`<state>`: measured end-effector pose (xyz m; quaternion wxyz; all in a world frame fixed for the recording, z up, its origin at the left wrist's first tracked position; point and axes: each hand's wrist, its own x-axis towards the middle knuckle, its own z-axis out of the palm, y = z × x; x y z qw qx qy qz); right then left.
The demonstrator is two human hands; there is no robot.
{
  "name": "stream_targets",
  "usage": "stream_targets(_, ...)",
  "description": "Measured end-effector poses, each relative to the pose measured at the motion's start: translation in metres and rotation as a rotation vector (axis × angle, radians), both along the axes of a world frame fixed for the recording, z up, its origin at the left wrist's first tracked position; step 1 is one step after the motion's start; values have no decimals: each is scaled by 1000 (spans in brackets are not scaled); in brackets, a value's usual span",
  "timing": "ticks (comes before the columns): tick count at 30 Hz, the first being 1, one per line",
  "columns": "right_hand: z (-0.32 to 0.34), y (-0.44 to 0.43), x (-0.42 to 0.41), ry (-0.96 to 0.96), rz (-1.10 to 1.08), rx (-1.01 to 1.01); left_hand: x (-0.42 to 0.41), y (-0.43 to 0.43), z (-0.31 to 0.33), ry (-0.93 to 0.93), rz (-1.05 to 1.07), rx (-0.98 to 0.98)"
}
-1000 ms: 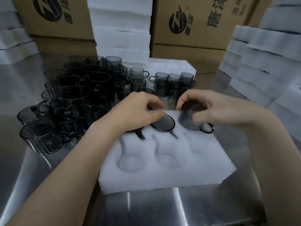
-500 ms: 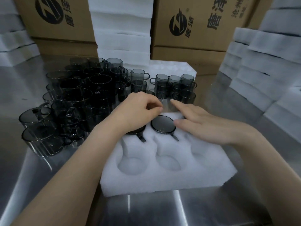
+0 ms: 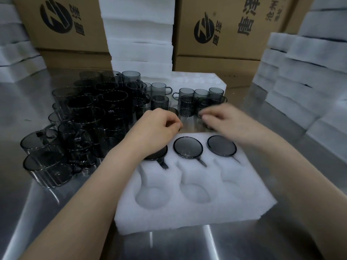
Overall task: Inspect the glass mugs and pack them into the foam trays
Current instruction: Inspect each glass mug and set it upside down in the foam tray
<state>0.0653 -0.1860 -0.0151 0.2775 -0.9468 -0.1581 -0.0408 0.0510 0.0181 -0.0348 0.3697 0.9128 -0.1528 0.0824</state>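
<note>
A white foam tray point(image 3: 187, 218) lies on the steel table in front of me. Its back row holds three smoky glass mugs: one on the left point(image 3: 156, 156) half under my wrist, one in the middle point(image 3: 187, 147), one on the right point(image 3: 221, 146). The three front pockets hold nothing. My left hand point(image 3: 159, 128) hovers with curled fingers over the back-left mug, thumb against forefinger. My right hand point(image 3: 217, 117), blurred, reaches past the tray's far edge and curls over a loose glass mug point(image 3: 209, 126) in the small group there.
A dense pile of glass mugs point(image 3: 84, 119) fills the table to the left. More mugs point(image 3: 187, 102) stand behind the tray, in front of another foam tray point(image 3: 197, 77). Foam stacks point(image 3: 139, 34) point(image 3: 309, 72) and cardboard boxes point(image 3: 225, 34) wall in the back and right.
My right hand set its mug into the back-right pocket, then moved forward to the loose mugs behind the tray. My left hand has stayed in place.
</note>
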Motion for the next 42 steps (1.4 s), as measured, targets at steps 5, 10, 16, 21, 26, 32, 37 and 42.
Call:
stream_targets(5,-13,-14,47,12,-369,-220,0,0,1,-4,-5,20)
stream_targets(10,-23,-18,51,-27,-357,-7,0,0,1,-14,-14,10)
stream_targets(16,0,-3,30,-54,-255,297,0,0,0,-111,-46,-90)
stream_targets(21,19,27,4,125,-18,600,-9,1,3,-274,-58,-277)
stream_targets(26,10,38,-6,162,54,739,-7,1,3,-264,-33,-228)
stream_targets(32,-3,37,-8,172,184,843,-6,1,3,-245,-14,-261)
stream_targets(37,-5,38,-9,91,183,795,-10,2,5,-234,-8,-299)
stream_targets(42,-4,42,-8,7,96,820,-12,-1,6,-296,-38,-228)
